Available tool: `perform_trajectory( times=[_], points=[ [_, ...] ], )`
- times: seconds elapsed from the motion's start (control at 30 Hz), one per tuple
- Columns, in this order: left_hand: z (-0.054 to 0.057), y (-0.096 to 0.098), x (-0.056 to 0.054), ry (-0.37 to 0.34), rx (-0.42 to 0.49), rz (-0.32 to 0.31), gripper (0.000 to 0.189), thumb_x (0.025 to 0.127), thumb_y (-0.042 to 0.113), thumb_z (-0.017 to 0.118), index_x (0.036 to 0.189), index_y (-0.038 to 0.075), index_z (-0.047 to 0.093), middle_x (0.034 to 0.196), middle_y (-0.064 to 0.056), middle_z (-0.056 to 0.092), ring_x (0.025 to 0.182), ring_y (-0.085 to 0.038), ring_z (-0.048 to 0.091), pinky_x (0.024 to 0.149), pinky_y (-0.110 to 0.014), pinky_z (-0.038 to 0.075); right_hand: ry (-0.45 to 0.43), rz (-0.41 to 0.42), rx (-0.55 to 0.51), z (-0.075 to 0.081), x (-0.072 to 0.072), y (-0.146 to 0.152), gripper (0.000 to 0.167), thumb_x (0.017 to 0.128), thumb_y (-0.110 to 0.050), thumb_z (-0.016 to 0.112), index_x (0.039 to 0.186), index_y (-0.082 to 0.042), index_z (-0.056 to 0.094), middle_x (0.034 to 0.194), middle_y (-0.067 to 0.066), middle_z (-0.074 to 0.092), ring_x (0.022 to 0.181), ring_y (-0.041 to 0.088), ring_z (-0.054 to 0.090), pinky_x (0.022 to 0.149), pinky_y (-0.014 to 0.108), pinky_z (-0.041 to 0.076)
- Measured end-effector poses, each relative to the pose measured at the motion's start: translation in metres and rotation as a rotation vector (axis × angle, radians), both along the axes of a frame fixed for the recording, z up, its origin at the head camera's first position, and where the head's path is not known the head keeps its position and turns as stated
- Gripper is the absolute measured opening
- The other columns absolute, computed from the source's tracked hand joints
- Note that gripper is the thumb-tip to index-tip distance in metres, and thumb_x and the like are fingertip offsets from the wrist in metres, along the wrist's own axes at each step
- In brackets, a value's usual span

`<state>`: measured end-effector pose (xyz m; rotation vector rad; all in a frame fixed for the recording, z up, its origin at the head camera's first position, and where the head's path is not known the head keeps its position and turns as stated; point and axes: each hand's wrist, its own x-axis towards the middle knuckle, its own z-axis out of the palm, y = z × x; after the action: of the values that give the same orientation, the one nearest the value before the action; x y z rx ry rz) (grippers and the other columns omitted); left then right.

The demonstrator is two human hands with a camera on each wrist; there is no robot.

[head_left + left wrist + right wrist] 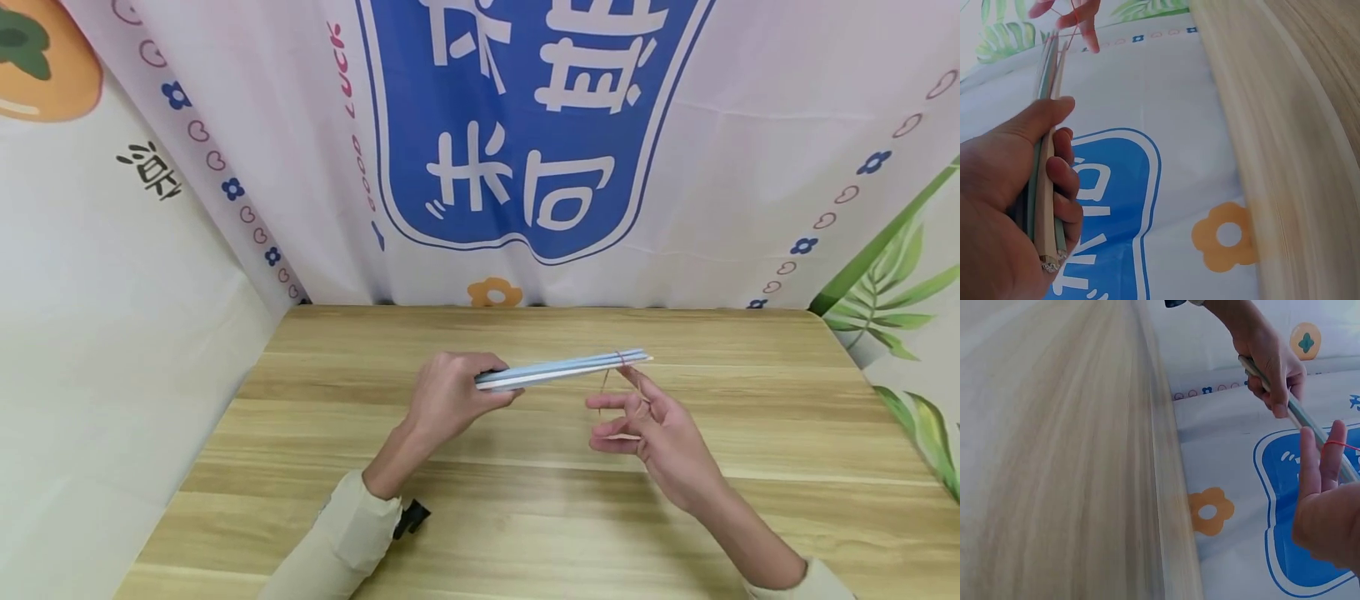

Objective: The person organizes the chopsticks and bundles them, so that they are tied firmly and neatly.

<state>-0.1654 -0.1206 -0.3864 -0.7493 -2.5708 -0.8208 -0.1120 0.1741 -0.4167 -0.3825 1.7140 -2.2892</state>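
My left hand (447, 392) grips one end of a bundle of slim light-blue and white sticks (558, 370), pencil-like in shape, thumb on one side and curled fingers on the other. The left wrist view shows the sticks' near ends (1049, 262) below the palm. Around the far end of the bundle runs a thin red rubber band (621, 358), part of it stretched away from the sticks. My right hand (667, 446) is beside that end, fingers spread and mostly straight, with the band looped over them. In the right wrist view the band (1341, 444) crosses one upright finger.
Beneath both hands lies a wood-grain table (525, 517). A printed cloth (720, 208) with a blue panel hangs behind its far edge, and another pale cloth (112, 333) is at the left. A small black object (412, 518) sits by the left cuff.
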Motion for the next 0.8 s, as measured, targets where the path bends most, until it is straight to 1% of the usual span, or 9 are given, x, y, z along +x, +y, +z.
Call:
perform_trajectory(
  times=[0.1,0.2,0.23,0.33,0.43,0.57,0.63,0.7,0.8],
  points=[
    [0.0,-0.002,0.0,0.033,0.014,-0.048,0.018,0.082,0.021,0.094,0.093,0.011,0.084,0.086,0.001,0.082,0.063,-0.006,0.066,0.058,-0.017,0.048,0.0,0.027,-0.097,-0.002,-0.004,0.005,0.061,0.118,-0.026,0.037,0.17,-0.006,0.014,0.118,-0.006,0.077,0.087,0.006,0.077,0.089,0.04,0.065],
    [0.001,-0.003,-0.001,0.06,0.02,-0.102,0.016,0.083,0.017,0.092,0.094,0.009,0.084,0.087,0.0,0.082,0.066,-0.008,0.069,0.061,-0.018,0.051,0.027,0.067,-0.19,-0.003,-0.009,0.01,0.044,0.119,-0.022,0.034,0.162,-0.016,0.04,0.116,-0.003,0.077,0.082,0.006,0.077,0.086,0.039,0.066],
    [0.001,-0.004,-0.001,0.072,0.017,-0.122,0.015,0.083,0.015,0.091,0.094,0.009,0.084,0.087,-0.001,0.081,0.067,-0.008,0.069,0.062,-0.018,0.053,0.039,0.079,-0.213,-0.003,-0.01,0.012,0.042,0.119,-0.02,0.033,0.159,-0.02,0.046,0.115,-0.002,0.077,0.08,0.007,0.076,0.085,0.039,0.066],
    [0.002,-0.006,-0.002,0.129,-0.017,-0.174,0.014,0.082,0.011,0.091,0.094,0.009,0.084,0.085,0.0,0.081,0.066,-0.007,0.069,0.063,-0.019,0.055,0.052,0.085,-0.208,-0.002,-0.013,0.017,0.041,0.119,-0.018,0.035,0.157,-0.019,0.049,0.112,-0.001,0.075,0.07,0.006,0.071,0.083,0.038,0.066],
    [0.002,-0.007,-0.003,0.202,-0.085,-0.209,0.016,0.081,0.011,0.092,0.095,0.011,0.084,0.084,0.002,0.08,0.065,-0.005,0.068,0.062,-0.019,0.054,0.057,0.053,-0.111,0.0,-0.013,0.021,0.042,0.118,-0.026,0.039,0.158,-0.016,0.046,0.106,-0.002,0.071,0.064,0.004,0.064,0.081,0.038,0.066],
    [0.003,-0.006,-0.002,0.276,-0.195,-0.238,0.021,0.08,0.015,0.093,0.098,0.014,0.085,0.085,0.005,0.08,0.064,-0.003,0.067,0.057,-0.016,0.05,0.09,-0.023,0.113,0.0,-0.011,0.02,0.047,0.115,-0.036,0.04,0.155,-0.014,0.047,0.096,-0.001,0.067,0.06,0.004,0.061,0.076,0.039,0.067],
    [0.002,-0.004,0.0,0.291,-0.236,-0.249,0.022,0.08,0.016,0.092,0.1,0.015,0.084,0.086,0.005,0.08,0.063,-0.003,0.065,0.055,-0.015,0.046,0.111,-0.07,0.218,-0.001,-0.01,0.017,0.044,0.115,-0.035,0.041,0.152,-0.011,0.05,0.091,0.001,0.065,0.058,0.006,0.06,0.071,0.041,0.067],
    [0.001,-0.002,0.001,0.304,-0.267,-0.25,0.023,0.08,0.016,0.091,0.101,0.015,0.083,0.086,0.005,0.08,0.062,-0.003,0.064,0.053,-0.014,0.041,0.124,-0.116,0.296,-0.003,-0.009,0.014,0.041,0.116,-0.033,0.046,0.147,-0.007,0.054,0.087,0.004,0.063,0.057,0.008,0.059,0.067,0.043,0.066],
    [-0.001,0.003,0.005,0.337,-0.294,-0.234,0.022,0.079,0.017,0.091,0.098,0.015,0.082,0.084,0.006,0.079,0.059,-0.003,0.062,0.05,-0.013,0.035,0.129,-0.183,0.356,-0.006,-0.007,0.009,0.039,0.115,-0.032,0.051,0.139,-0.003,0.058,0.084,0.006,0.061,0.055,0.009,0.057,0.063,0.044,0.065]
  ],
)
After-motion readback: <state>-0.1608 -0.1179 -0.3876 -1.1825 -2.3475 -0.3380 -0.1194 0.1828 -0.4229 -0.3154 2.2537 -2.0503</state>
